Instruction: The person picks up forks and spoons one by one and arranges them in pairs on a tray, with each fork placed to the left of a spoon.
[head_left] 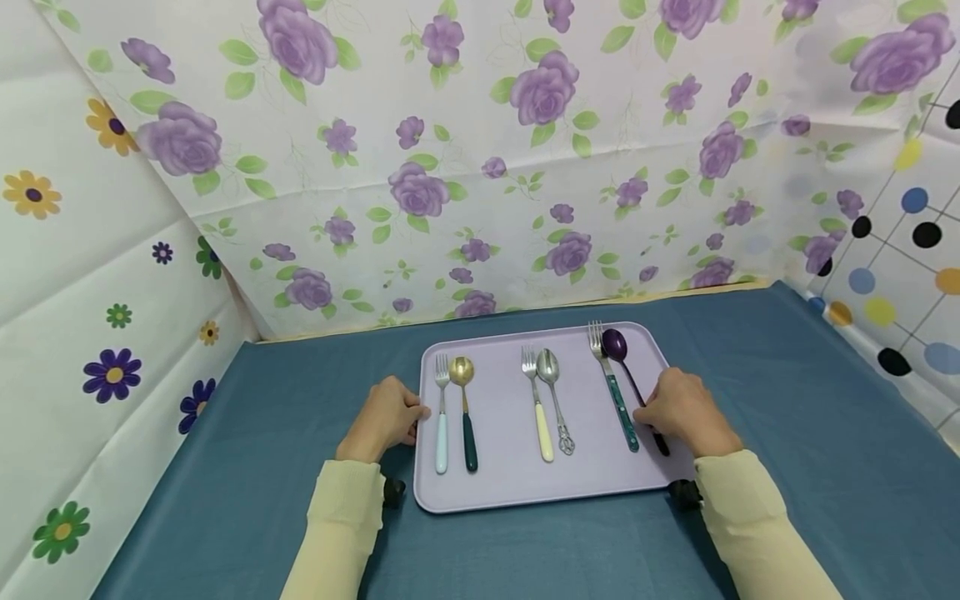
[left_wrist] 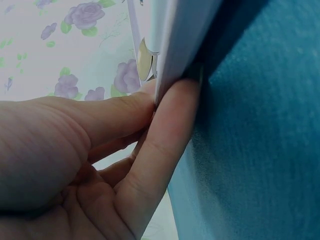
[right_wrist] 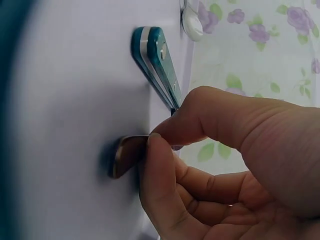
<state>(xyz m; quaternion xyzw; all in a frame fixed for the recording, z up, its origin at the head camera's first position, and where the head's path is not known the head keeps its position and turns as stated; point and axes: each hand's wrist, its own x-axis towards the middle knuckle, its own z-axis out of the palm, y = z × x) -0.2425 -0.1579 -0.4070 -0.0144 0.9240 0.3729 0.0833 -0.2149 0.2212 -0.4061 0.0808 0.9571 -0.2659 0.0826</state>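
Note:
A pale lilac tray (head_left: 502,450) lies on the blue cloth. My left hand (head_left: 382,417) pinches its left rim between thumb and fingers, as the left wrist view shows up close. At the tray's right side my right hand (head_left: 682,408) pinches the handle of a dark purple spoon (head_left: 615,344); the handle end (right_wrist: 129,156) sticks out past the fingertips. Just left of that spoon lies a fork with a green riveted handle (head_left: 621,410). A silver spoon with an ornate handle (head_left: 548,367) and a cream-handled fork (head_left: 543,429) lie mid-tray.
On the tray's left lie a fork with a light blue handle (head_left: 442,442) and a gold spoon with a dark green handle (head_left: 469,442). Blue cloth (head_left: 525,550) covers the table. Flowered sheeting (head_left: 480,183) hangs behind, with patterned sheets on both sides.

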